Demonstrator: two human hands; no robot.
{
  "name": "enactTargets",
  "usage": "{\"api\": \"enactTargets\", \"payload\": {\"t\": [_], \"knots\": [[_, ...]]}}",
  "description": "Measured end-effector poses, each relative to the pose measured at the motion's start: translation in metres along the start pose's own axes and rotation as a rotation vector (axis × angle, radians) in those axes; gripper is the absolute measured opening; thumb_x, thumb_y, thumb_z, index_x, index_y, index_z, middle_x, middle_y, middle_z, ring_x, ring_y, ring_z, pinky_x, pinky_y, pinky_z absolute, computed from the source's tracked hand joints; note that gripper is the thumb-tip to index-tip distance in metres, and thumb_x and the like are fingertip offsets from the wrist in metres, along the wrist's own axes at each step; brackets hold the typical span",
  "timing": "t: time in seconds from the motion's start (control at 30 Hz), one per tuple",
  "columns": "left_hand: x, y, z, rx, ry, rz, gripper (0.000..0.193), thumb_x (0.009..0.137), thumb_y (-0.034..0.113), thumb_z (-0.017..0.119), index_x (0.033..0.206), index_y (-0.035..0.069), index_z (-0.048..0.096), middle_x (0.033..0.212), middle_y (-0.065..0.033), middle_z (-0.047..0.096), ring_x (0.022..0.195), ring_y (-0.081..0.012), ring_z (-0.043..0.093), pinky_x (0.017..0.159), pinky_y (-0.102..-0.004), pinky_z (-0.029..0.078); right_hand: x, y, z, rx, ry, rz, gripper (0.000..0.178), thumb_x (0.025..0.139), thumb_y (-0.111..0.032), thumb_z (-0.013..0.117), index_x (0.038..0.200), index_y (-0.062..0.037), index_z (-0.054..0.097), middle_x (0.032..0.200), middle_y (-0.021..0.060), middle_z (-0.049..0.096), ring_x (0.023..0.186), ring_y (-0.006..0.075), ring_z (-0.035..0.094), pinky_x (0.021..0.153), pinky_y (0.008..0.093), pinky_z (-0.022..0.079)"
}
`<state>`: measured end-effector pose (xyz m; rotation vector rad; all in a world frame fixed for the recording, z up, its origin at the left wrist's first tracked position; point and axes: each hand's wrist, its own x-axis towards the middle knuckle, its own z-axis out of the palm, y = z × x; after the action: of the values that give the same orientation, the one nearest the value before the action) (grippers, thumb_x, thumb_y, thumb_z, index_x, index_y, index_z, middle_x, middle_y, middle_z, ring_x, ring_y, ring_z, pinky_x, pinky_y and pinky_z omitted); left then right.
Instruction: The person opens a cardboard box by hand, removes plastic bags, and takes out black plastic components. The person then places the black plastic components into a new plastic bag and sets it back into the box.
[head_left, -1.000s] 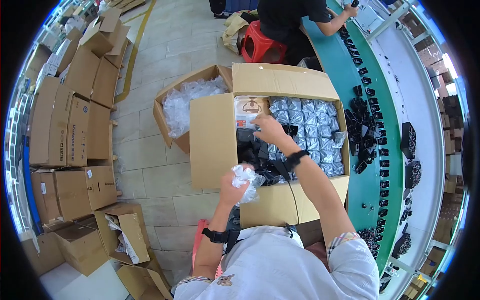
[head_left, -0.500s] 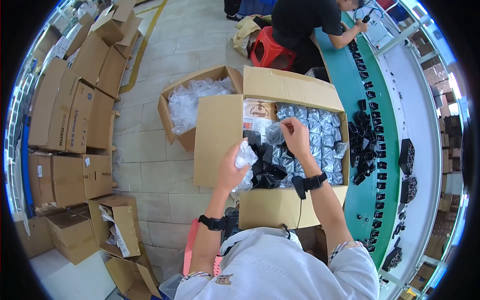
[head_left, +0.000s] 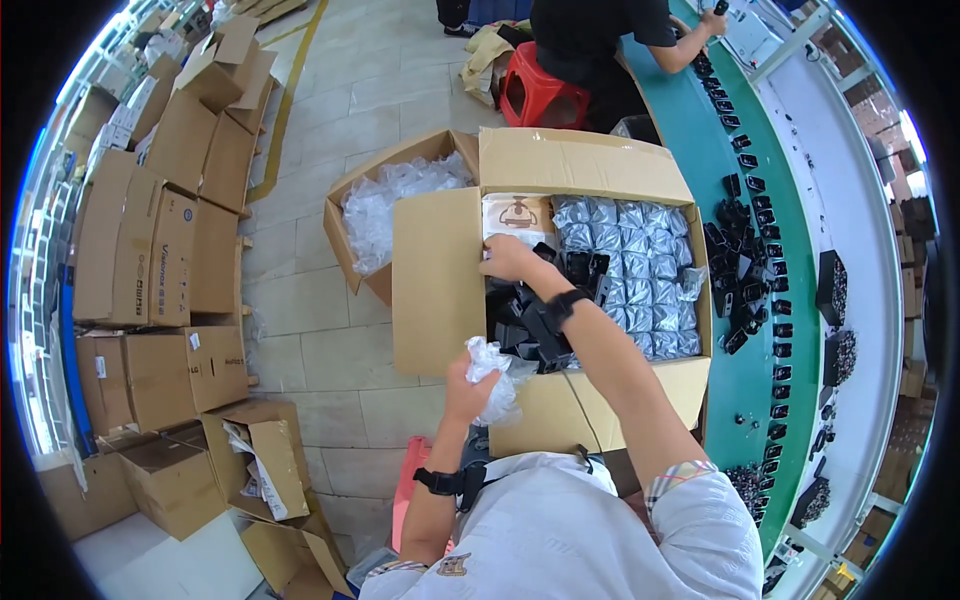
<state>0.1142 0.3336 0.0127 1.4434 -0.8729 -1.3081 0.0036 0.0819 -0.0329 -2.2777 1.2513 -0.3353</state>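
My left hand (head_left: 467,388) is closed around a bunch of crumpled clear plastic bags (head_left: 494,385), just outside the near-left corner of an open cardboard box (head_left: 436,285). Inside that box, by its left wall, is my right hand (head_left: 510,257). Its fingers curl downward, and anything they pinch is hidden. Below and beside it lies a loose pile of black plastic housings (head_left: 528,325). Rows of silver-wrapped pieces (head_left: 640,265) fill the box's right side. A printed brown-and-white sheet (head_left: 517,213) lies at the far left inside it.
A second carton (head_left: 340,245) full of clear plastic bags (head_left: 385,215) stands at the far left. Black parts (head_left: 740,265) line the green bench (head_left: 690,160) on the right. A person in black (head_left: 590,40) works beyond, near a red stool (head_left: 540,90). Cartons (head_left: 120,240) are stacked left.
My right hand has moved left from the silver-wrapped pieces to the box's left wall; the clear bag it held no longer shows. My left hand has drawn nearer to me with its plastic bags.
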Motion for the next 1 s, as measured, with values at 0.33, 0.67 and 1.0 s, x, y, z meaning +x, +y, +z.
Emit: {"api": "enactTargets", "payload": {"t": [0.33, 0.67, 1.0], "knots": [[0.006, 0.010, -0.007, -0.098, 0.115, 0.164, 0.037, 0.076, -0.007, 0.062, 0.113, -0.002, 0.062, 0.101, -0.0066, 0.067, 0.094, -0.0151, 0.063, 0.085, -0.0298, 0.049, -0.036, -0.027, 0.006, -0.055, -0.131, 0.206, 0.020, 0.070, -0.020, 0.069, 0.085, -0.0068, 0.069, 0.089, 0.0163, 0.069, 0.088, 0.0341, 0.066, 0.079, 0.0445, 0.053], [0.035, 0.043, 0.002, 0.006, 0.104, 0.356, 0.052, 0.071, -0.008, 0.062, 0.122, 0.000, 0.060, 0.112, -0.0106, 0.066, 0.106, -0.0247, 0.064, 0.096, -0.0342, 0.047, -0.102, -0.062, -0.079, 0.384, 0.384, 0.180, 0.009, 0.079, -0.008, 0.070, 0.084, -0.0019, 0.066, 0.080, 0.0135, 0.068, 0.071, 0.0280, 0.068, 0.066, 0.0361, 0.054], [0.074, 0.036, 0.021, 0.342, 0.039, 0.291, 0.041, 0.072, 0.004, 0.069, 0.112, 0.000, 0.062, 0.091, -0.0170, 0.068, 0.083, -0.0287, 0.068, 0.077, -0.0372, 0.052, -0.145, -0.066, -0.092, 0.640, 0.132, 0.207, 0.013, 0.087, -0.004, 0.068, 0.099, 0.0013, 0.066, 0.080, 0.0047, 0.067, 0.072, 0.0087, 0.063, 0.067, 0.0247, 0.052]]}}
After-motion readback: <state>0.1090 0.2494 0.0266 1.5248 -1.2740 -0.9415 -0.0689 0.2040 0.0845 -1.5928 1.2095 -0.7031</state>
